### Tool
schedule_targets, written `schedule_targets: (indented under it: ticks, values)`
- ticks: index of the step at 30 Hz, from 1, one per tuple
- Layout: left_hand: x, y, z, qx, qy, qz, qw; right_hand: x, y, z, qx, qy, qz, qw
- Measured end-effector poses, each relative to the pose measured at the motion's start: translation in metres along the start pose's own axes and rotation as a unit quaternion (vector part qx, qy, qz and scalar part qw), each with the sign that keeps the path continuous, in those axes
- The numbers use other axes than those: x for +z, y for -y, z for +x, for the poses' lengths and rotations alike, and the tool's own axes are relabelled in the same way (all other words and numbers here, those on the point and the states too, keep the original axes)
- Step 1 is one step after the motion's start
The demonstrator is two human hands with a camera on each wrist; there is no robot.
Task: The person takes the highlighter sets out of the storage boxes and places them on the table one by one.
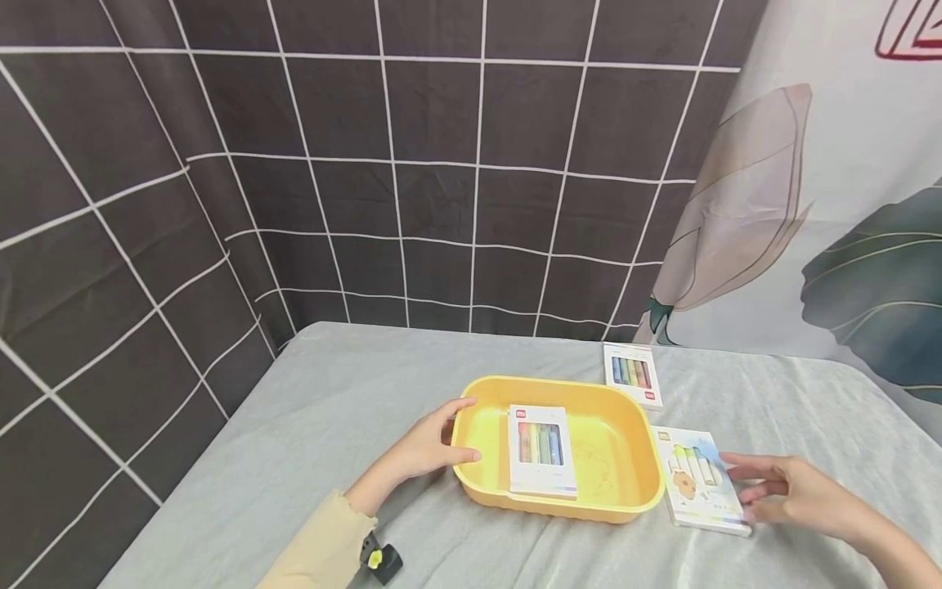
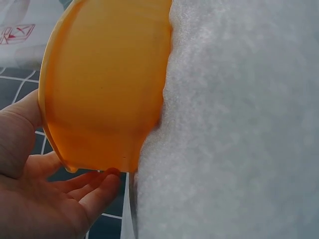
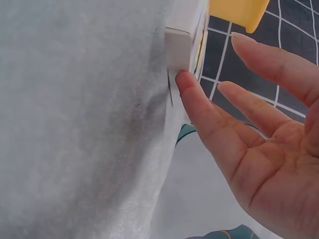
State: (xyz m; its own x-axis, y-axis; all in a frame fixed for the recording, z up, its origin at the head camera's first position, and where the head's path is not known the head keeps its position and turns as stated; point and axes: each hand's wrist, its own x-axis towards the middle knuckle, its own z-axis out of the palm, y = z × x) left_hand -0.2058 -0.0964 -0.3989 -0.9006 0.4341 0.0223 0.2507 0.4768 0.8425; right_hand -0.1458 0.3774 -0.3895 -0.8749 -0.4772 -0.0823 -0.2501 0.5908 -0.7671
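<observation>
A yellow plastic basin (image 1: 603, 446) stands on the cloth-covered table. At its left end my left hand (image 1: 425, 446) grips it, thumb over the rim and fingers against the outer wall. Inside the basin lies a white box of coloured pens (image 1: 540, 481) with a window. Just right of the basin, a second white box, with a blue corner and a brown cartoon picture (image 1: 684, 484), lies flat. My right hand (image 1: 798, 497) is at that box's right edge, fingers loosely bent and spread; in the right wrist view one fingertip (image 3: 185, 79) touches the box's side.
Behind the basin's right end lies another windowed box of coloured pens (image 1: 631, 375). Grey cloth (image 1: 353, 376) covers the table. Beyond its far edge hang a dark grid-patterned curtain (image 1: 434, 196) and a pale leaf-print curtain (image 1: 765, 278).
</observation>
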Motion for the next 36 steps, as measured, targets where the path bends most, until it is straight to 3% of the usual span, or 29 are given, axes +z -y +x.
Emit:
schedule_targets:
  ticks: [4, 9, 16, 22, 28, 36]
  values:
    - [0.000, -0.002, -0.001, 0.003, -0.007, 0.016, 0.9998, 0.000, 0.000, -0.001, -0.040, -0.009, 0.013, 0.9991]
    - [-0.001, -0.003, -0.001, 0.008, -0.016, 0.023, 0.9996, 0.001, 0.005, 0.002, -0.051, -0.016, 0.008, 0.9985]
    - [0.000, -0.003, 0.000, 0.011, -0.020, 0.029, 0.9993, 0.003, 0.011, 0.008, -0.025, -0.011, 0.019, 0.9995]
    - [0.000, -0.005, -0.001, 0.012, -0.023, 0.035, 0.9991, 0.005, 0.017, 0.015, -0.025, -0.012, 0.006, 0.9996]
    - [-0.001, -0.006, -0.001, 0.022, -0.028, 0.038, 0.9987, 0.009, 0.024, 0.022, -0.039, -0.033, -0.015, 0.9986]
    - [-0.001, -0.009, -0.001, 0.027, -0.046, 0.072, 0.9960, 0.018, 0.035, 0.031, -0.020, -0.052, -0.024, 0.9982]
